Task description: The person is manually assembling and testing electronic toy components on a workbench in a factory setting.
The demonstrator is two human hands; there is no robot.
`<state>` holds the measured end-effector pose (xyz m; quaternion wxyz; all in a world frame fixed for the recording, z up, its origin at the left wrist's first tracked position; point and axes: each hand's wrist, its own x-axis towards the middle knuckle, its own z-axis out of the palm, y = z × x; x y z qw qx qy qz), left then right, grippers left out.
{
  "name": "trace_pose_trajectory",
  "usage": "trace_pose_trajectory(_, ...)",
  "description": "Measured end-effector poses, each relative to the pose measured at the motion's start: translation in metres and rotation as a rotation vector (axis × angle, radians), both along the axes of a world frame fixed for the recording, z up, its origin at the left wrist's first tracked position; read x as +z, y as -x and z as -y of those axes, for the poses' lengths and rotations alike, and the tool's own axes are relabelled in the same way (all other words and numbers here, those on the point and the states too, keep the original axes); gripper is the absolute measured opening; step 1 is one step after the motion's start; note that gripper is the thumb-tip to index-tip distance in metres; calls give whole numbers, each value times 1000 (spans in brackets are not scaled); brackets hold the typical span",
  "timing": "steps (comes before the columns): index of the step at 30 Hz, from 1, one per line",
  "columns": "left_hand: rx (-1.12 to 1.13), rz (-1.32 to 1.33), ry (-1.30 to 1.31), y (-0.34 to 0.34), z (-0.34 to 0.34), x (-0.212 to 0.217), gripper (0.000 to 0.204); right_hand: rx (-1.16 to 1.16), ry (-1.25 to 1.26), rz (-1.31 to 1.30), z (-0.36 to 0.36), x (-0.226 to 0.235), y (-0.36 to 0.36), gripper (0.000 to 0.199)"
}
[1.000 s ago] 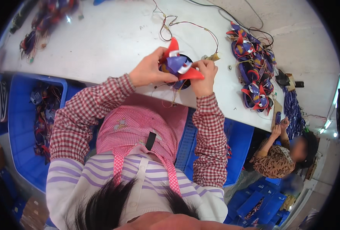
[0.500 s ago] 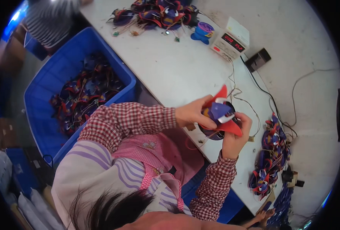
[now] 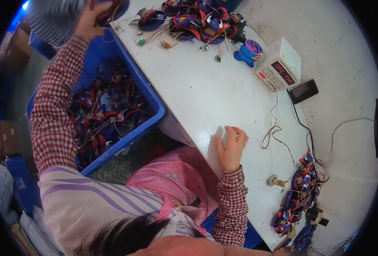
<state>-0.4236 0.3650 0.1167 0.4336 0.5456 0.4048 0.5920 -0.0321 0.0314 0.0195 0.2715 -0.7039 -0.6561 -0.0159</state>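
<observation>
My left hand (image 3: 89, 19) reaches out to the far left, over the far end of the blue bin (image 3: 155, 112). Its fingers are closed on a dark purple toy shell (image 3: 115, 11), partly cut off by the picture's edge. Inside the bin lie many similar purple-and-red toy shells (image 3: 108, 100) with loose wires. My right hand (image 3: 231, 149) hovers over or rests lightly on the white table (image 3: 193, 102), fingers loosely bent and apart, holding nothing.
A heap of wired toy shells (image 3: 197, 23) lies at the table's far end, near a blue-purple toy piece (image 3: 248, 52). A white power supply (image 3: 280, 64), a black box (image 3: 304, 91) and thin leads (image 3: 274, 128) sit right. More shells (image 3: 298, 192) line the right edge. Someone in a striped top (image 3: 54, 19) is far left.
My left hand has swung from the table to the far left with the toy shell. My right hand has let go of it and moved slightly left. The view has shifted a little.
</observation>
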Motion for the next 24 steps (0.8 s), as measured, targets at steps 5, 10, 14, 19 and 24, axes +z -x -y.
trace_pose_trajectory(5,-115,167,161,-9,-19,-57,56,-45,-18,54,-25,-14,9,34)
trace_pose_trajectory(10,-458,75,297,-158,35,-100,74,-113,-16,49,-24,-23,-10,33)
trace_pose_trajectory(14,-690,45,307,-248,27,-134,66,-146,-64,-14,-20,-36,-33,30)
trace_pose_trajectory(19,-338,-824,66,-266,-25,-131,57,-114,-192,-146,-32,-51,-51,23)
trace_pose_trajectory(24,-416,-982,-173,-272,-88,-182,62,-120,-344,-256,22,-37,-83,26)
